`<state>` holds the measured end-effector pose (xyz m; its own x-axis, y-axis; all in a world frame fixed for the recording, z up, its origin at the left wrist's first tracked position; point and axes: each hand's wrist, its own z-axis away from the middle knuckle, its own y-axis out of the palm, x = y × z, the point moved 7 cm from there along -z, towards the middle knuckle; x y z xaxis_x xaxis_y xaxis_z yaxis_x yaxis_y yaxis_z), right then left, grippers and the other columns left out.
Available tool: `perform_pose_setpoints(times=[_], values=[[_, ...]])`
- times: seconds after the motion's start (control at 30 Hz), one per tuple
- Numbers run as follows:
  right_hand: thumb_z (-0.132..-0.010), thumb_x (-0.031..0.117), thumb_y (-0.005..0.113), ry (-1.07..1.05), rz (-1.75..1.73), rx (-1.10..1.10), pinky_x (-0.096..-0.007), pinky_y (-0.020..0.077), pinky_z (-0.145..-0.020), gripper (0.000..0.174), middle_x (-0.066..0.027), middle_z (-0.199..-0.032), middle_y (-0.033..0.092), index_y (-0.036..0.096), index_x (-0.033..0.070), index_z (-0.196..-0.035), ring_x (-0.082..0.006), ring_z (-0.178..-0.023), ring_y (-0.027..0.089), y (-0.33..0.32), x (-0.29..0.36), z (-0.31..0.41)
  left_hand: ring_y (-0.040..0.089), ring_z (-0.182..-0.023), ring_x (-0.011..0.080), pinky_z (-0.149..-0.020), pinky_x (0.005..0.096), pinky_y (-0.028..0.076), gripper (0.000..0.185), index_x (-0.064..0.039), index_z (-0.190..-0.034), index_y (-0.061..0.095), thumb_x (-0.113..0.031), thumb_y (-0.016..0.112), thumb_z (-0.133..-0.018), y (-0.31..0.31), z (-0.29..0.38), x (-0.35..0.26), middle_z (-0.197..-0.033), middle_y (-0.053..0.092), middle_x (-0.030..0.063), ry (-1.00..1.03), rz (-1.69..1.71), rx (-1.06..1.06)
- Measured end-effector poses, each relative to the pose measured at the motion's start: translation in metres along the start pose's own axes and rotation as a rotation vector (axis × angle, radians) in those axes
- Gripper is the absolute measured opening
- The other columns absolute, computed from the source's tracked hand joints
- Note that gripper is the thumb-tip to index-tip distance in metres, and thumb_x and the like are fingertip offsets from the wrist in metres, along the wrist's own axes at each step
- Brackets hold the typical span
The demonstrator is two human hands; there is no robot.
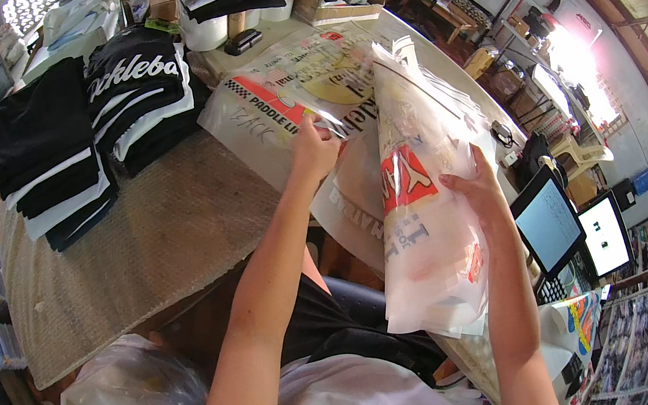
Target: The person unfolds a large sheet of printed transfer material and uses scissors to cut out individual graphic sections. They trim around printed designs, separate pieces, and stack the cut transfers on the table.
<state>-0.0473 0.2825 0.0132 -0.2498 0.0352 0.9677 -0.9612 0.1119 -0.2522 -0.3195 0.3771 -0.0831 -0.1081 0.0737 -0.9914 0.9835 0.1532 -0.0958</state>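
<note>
My left hand (316,148) pinches the edge of a printed translucent transfer sheet (260,111), which bears a checkered strip, red and yellow artwork and lettering. This sheet lies spread over the table. To its right, a thick bundle of similar printed sheets (425,250) is curled over, its upper ends fanned out. My right hand (474,180) holds the bundle by its right side, thumb on the outer sheet and fingers partly hidden behind it. Beneath the bundle's left side, another sheet with pale lettering (357,213) hangs past the table's edge.
Folded black and white shirts (43,131) are stacked on the bubble-wrap-covered table (148,247) at left. White tubs (204,28), a black case (243,41) and a cardboard box (338,5) stand at the back. Two screens (547,222) are at right; a plastic bag (130,401) sits lower left.
</note>
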Motion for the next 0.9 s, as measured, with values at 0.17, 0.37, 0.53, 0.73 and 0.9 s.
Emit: perform_pose_setpoints(times=[0.17, 0.37, 0.53, 0.73, 0.9], values=[[-0.073, -0.006, 0.075, -0.051, -0.05, 0.008, -0.033, 0.0524, -0.085, 0.074, -0.0118, -0.115, 0.062, 0.041, 0.002, -0.138, -0.0208, -0.099, 0.063, -0.004, 0.0, 0.0, 0.068, -0.073, 0.0182, -0.057, 0.0312, 0.052, 0.042, 0.004, -0.119, 0.046, 0.002, 0.06, -0.079, -0.005, 0.005, 0.014, -0.093, 0.07, 0.0139, -0.177, 0.12, -0.002], [-0.074, -0.005, 0.075, -0.044, -0.067, 0.021, -0.0341, 0.0533, -0.084, 0.074, -0.0123, -0.112, 0.063, 0.04, 0.002, -0.138, -0.0214, -0.099, 0.064, -0.006, 0.003, 0.0, 0.068, -0.085, 0.0211, -0.072, 0.0311, 0.054, 0.055, 0.006, -0.131, 0.043, -0.006, 0.064, -0.081, -0.019, 0.013, 0.004, -0.098, 0.069, 0.0145, -0.107, 0.142, -0.068], [-0.075, -0.005, 0.074, -0.02, -0.095, -0.004, -0.0329, 0.0537, -0.083, 0.073, -0.0134, -0.112, 0.064, 0.039, 0.002, -0.139, -0.0211, -0.096, 0.065, -0.011, 0.004, 0.003, 0.063, -0.1, 0.0285, -0.088, 0.0372, 0.05, 0.056, 0.007, -0.126, 0.051, -0.014, 0.072, -0.079, -0.027, 0.08, -0.029, -0.109, 0.063, 0.0168, 0.215, -0.366, -0.039], [-0.076, -0.007, 0.071, -0.028, -0.049, 0.011, -0.0327, 0.0548, -0.081, 0.072, -0.0138, -0.113, 0.064, 0.037, 0.001, -0.139, -0.0208, -0.096, 0.066, -0.012, 0.006, 0.006, 0.058, -0.111, 0.0326, -0.095, 0.0385, 0.046, 0.054, 0.005, -0.125, 0.054, -0.01, 0.072, -0.077, -0.015, 0.129, -0.017, -0.119, 0.057, 0.0198, 0.099, -0.438, 0.077], [-0.076, -0.008, 0.07, -0.029, -0.002, -0.036, -0.0332, 0.0548, -0.081, 0.074, -0.0146, -0.114, 0.063, 0.035, 0.001, -0.141, -0.0212, -0.095, 0.066, -0.018, 0.008, 0.012, 0.056, -0.118, 0.0259, -0.098, 0.0331, 0.044, 0.061, 0.003, -0.136, 0.046, -0.004, 0.067, -0.079, 0.018, 0.12, -0.014, -0.131, 0.054, 0.0209, -0.024, 0.163, 0.29]])
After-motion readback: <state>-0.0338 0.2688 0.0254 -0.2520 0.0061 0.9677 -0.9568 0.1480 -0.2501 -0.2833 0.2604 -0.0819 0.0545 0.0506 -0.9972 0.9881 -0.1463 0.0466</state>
